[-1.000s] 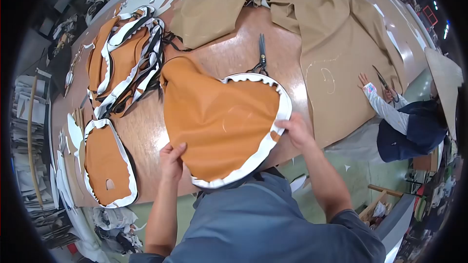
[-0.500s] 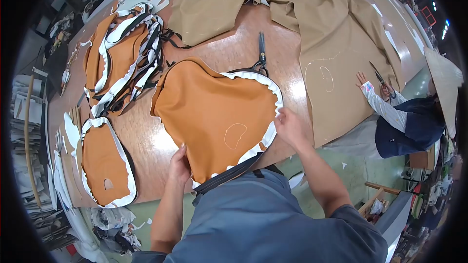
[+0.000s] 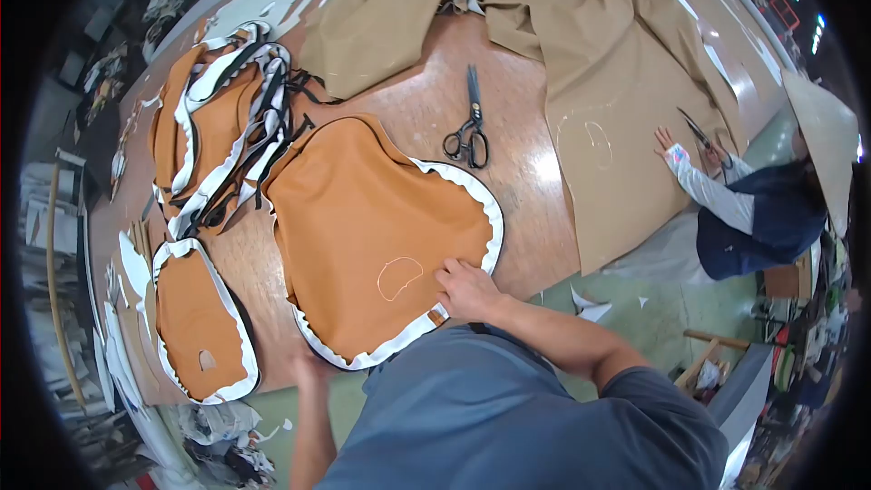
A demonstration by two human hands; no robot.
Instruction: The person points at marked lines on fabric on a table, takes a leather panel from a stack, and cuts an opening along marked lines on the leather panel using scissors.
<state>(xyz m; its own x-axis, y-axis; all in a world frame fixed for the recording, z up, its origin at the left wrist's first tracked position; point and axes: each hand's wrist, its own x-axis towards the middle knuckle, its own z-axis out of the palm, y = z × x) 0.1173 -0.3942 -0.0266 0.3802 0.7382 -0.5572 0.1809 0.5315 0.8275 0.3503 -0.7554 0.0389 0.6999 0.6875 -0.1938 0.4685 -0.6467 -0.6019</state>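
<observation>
Fingers (image 3: pixel 446 274) of the right hand (image 3: pixel 472 298) rest bent on the orange panel (image 3: pixel 354 209), near its rim at four o'clock; the thumb is hidden, so I cannot tell whether they pinch the material or only press on it. The left hand (image 3: pixel 311 370) is a blur at seven o'clock, near the panel's lower edge, and whether it is open or closed cannot be told. The panel lies on the table (image 3: pixel 531 218) directly in front of the person, its bottom edge close to the blue-grey shirt (image 3: pixel 508 408). A pale drawn outline (image 3: pixel 399 279) sits on it toward five o'clock, beside the right hand, and crimped white edging (image 3: pixel 495 222) runs from one o'clock round to eight.

Outward from the panel, black-handled scissors (image 3: pixel 474 111) lie at one o'clock, blades pointing to twelve. At eight o'clock is a smaller orange panel (image 3: pixel 195 308), white-edged, with a hole (image 3: pixel 209 359) near its lower end. At ten o'clock sits a heap of orange pieces (image 3: pixel 227 118) with white and black strips. Tan material (image 3: pixel 626 82) spreads from twelve to three. At three o'clock a co-worker (image 3: pixel 758 227) has one hand spread on it and a second pair of scissors (image 3: pixel 695 127) in the other.
</observation>
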